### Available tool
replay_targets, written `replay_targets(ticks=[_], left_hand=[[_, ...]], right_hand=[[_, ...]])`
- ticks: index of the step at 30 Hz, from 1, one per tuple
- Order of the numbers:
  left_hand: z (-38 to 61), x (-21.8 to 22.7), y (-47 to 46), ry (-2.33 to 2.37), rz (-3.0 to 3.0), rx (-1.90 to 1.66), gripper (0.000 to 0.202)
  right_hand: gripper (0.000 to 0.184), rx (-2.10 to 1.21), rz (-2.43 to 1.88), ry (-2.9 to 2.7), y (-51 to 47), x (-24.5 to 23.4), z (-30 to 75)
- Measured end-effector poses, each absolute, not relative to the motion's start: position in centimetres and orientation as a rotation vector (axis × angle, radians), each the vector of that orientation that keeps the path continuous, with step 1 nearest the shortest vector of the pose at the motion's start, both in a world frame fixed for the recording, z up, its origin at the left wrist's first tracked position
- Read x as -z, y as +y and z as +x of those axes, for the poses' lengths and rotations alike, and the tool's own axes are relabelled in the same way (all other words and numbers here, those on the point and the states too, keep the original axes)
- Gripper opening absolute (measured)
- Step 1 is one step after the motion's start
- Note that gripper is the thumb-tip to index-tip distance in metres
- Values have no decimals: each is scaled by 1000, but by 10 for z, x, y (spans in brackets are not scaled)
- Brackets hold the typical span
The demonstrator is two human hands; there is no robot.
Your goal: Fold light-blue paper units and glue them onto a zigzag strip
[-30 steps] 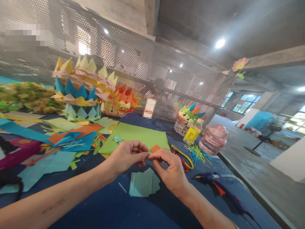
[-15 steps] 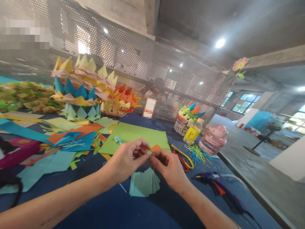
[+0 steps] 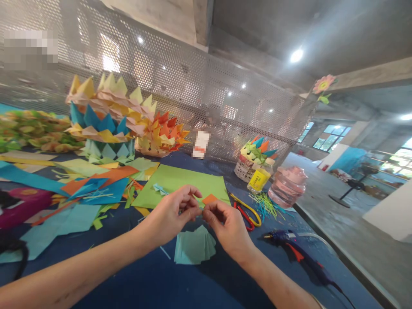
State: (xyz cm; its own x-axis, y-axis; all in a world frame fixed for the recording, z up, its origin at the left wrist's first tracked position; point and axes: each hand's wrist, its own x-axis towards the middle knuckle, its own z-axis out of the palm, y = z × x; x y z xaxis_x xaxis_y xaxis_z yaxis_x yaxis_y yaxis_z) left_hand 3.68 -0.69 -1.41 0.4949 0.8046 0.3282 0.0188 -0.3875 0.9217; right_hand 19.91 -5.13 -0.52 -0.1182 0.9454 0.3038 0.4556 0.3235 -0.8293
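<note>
My left hand [image 3: 175,210] and my right hand [image 3: 225,223] meet fingertip to fingertip above the table. The fingers of both are curled in a pinch, and whatever lies between them is too small or too hidden to name. Just below them is a fanned stack of pale teal paper squares [image 3: 195,246]. Behind them lies a green paper sheet [image 3: 193,180], with a small folded light-blue paper piece [image 3: 159,189] on it. An orange paper piece [image 3: 210,199] shows just beyond my right fingers. Scissors with red and yellow handles [image 3: 247,212] rest to the right.
A blue glue gun [image 3: 296,249] lies at right on the navy table [image 3: 135,283]. Behind it stand a pink bottle [image 3: 287,186], a yellow-labelled bottle [image 3: 259,178] and thin paper strips [image 3: 268,206]. Folded-paper baskets [image 3: 106,124] and coloured paper scraps [image 3: 77,219] fill the left.
My hands stay almost in place, fingertips still together; the right fingers have shifted very slightly. The whole view has moved a little.
</note>
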Motion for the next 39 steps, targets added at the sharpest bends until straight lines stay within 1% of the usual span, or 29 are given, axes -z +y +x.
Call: replay_targets(ticks=[2, 7, 13, 17, 20, 25, 34, 37, 39], left_hand=[[36, 15, -3, 757, 1789, -938, 17], [33, 15, -4, 874, 1918, -818, 28], [33, 10, -8, 921, 2105, -857, 23], [32, 6, -13, 950, 2189, -870, 23], [33, 7, -13, 928, 2142, -846, 24], [35, 14, -3, 836, 1862, -746, 30], [32, 10, -5, 952, 2080, -856, 25], [29, 8, 3, 940, 2032, -800, 30], [24, 6, 12, 976, 2082, -850, 33]], right_hand=[[18, -643, -1292, -1744, -51, 6, 200], [18, -579, -1331, -1742, -51, 4, 198], [21, -658, -1339, -1785, -51, 1, 198], [19, -682, -1315, -1807, -52, -1, 199], [17, -658, -1315, -1787, -52, -2, 199], [18, -595, -1346, -1747, -49, -2, 202], [18, -632, -1325, -1730, -49, 0, 202], [21, -615, -1369, -1739, -47, -1, 205], [21, -548, -1429, -1759, -45, -1, 208]])
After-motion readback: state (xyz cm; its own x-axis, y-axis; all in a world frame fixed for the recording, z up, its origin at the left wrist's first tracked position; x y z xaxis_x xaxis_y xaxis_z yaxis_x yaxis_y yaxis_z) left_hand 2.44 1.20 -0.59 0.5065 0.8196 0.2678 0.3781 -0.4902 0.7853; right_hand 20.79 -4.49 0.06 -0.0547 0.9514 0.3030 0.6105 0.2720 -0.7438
